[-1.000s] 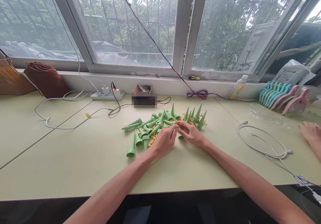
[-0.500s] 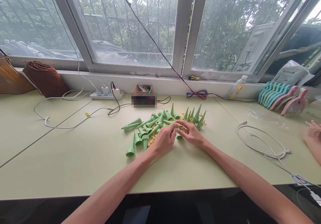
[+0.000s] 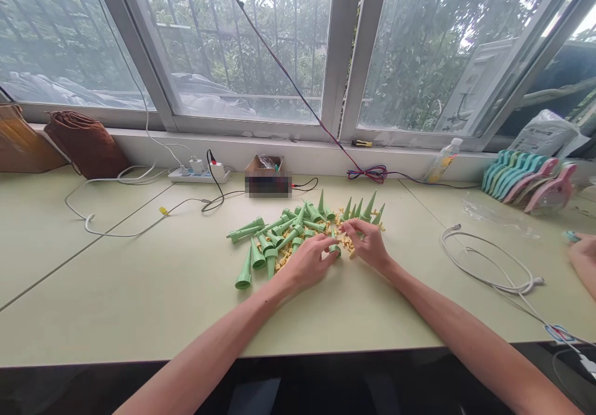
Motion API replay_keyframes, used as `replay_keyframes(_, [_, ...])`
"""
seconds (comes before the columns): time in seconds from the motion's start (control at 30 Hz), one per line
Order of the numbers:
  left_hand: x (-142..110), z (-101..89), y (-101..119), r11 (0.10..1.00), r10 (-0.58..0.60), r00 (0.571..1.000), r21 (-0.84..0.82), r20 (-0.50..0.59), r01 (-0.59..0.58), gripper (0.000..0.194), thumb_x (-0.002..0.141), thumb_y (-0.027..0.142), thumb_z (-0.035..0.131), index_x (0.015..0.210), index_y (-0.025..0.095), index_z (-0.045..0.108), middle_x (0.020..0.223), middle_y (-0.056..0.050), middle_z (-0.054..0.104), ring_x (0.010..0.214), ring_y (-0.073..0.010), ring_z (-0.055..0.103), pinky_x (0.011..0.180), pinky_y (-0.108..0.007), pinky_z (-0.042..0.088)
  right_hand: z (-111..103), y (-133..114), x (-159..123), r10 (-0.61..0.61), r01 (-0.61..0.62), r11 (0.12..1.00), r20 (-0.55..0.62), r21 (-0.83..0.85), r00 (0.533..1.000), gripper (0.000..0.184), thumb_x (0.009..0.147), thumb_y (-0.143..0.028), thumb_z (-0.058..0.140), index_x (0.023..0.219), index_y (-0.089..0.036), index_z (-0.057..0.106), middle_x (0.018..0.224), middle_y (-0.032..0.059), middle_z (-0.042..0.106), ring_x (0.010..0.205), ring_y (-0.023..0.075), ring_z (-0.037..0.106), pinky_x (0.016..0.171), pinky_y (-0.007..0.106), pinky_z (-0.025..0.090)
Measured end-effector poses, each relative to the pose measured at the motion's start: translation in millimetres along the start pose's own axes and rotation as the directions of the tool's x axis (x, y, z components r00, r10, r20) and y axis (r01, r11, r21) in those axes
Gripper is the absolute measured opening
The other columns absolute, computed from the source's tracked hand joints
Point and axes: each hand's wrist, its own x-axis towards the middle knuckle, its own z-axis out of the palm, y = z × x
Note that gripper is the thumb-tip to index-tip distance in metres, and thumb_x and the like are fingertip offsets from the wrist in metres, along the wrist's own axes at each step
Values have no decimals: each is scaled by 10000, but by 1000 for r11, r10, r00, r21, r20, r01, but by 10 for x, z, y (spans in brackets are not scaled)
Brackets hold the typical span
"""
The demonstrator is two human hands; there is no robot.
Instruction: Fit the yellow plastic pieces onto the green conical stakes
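Observation:
My left hand (image 3: pixel 313 260) has its thumb and fingers closed about a green hollow plastic cone (image 3: pixel 334 251) at the front of the pile. To the right, my right hand (image 3: pixel 371 244) is pinched at the fingertips on what looks like a small yellow plastic piece, mostly covered by the fingers. Loose yellow pieces (image 3: pixel 347 244) lie scattered below and between my hands. Many more green cones (image 3: pixel 257 257) lie heaped left of and behind my left hand. Several upright cones (image 3: pixel 368 206) stand just behind my right hand.
A small open box (image 3: pixel 264 165) and a power strip (image 3: pixel 198 175) sit along the windowsill. At right are a coiled white cable (image 3: pixel 488 278), a bottle (image 3: pixel 442 160) and clothes hangers (image 3: pixel 526 179). Another person's hand (image 3: pixel 582 250) shows at the right edge.
My hands were together at the fingertips and have moved apart. The right went right; the left lowered slightly onto the green cone, which stays in place.

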Motion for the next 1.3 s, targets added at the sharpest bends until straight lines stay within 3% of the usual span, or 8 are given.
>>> replay_keyframes(0.13, [-10, -4, 2, 999, 5, 998, 35, 58, -7, 296, 932, 352, 545, 1164, 240, 690, 911, -53, 603, 732, -164, 565, 701, -281, 451, -27, 28, 4, 31, -32, 999, -51, -28, 998, 401, 987, -482, 445, 764, -199, 620, 687, 35, 652, 611, 164, 615, 598, 285, 511])
replay_keyframes(0.37, [-18, 7, -15, 1000, 2, 998, 18, 62, -3, 273, 905, 351, 582, 1138, 240, 673, 934, -50, 577, 779, -182, 572, 725, -303, 459, -49, 69, 20, 56, -49, 997, -110, 66, 992, 346, 972, -526, 460, 809, -226, 519, 604, -16, 553, 493, 139, 551, 523, 273, 489])
replay_keyframes(0.57, [-25, 8, -22, 1000, -8, 998, -28, 55, 10, 255, 884, 372, 604, 1073, 213, 666, 974, -60, 566, 741, -169, 566, 664, -286, 461, -75, 32, 24, 69, -79, 996, -182, -51, 981, 417, 945, -549, 489, 679, -232, 442, 523, -27, 479, 453, 130, 475, 479, 259, 413])
replay_keyframes(0.73, [-18, -14, 16, 1000, -1, 998, -4, 60, 1, 222, 893, 368, 592, 1029, 205, 655, 923, -50, 594, 744, -172, 564, 663, -283, 445, -77, 20, 25, 20, -50, 988, -195, -148, 981, 491, 944, -532, 483, 581, -228, 352, 484, -50, 351, 442, 104, 325, 459, 254, 308])
replay_keyframes(0.93, [-12, -16, 31, 999, 30, 998, 31, 57, -32, 216, 899, 348, 575, 1033, 209, 673, 848, -40, 615, 737, -175, 568, 671, -279, 434, -57, -2, 36, -19, -8, 976, -125, -217, 992, 592, 957, -552, 434, 516, -220, 221, 466, -45, 250, 460, 101, 223, 457, 271, 238])
replay_keyframes(1.1, [-13, -27, 33, 998, 45, 996, 35, 81, -48, 252, 891, 340, 569, 1074, 219, 693, 792, -34, 610, 707, -171, 560, 660, -275, 427, -60, 48, 52, -22, 17, 972, -20, -235, 1000, 641, 964, -589, 400, 485, -208, 211, 447, -41, 227, 440, 90, 203, 449, 271, 216])
replay_keyframes(1.3, [-13, -42, 58, 997, 57, 994, 47, 94, -62, 197, 884, 307, 552, 943, 214, 716, 738, -22, 558, 663, -161, 520, 629, -273, 395, -33, 191, 29, 4, 27, 971, 128, -237, 992, 632, 982, -565, 392, 490, -203, 230, 452, -38, 263, 444, 92, 223, 463, 275, 201])
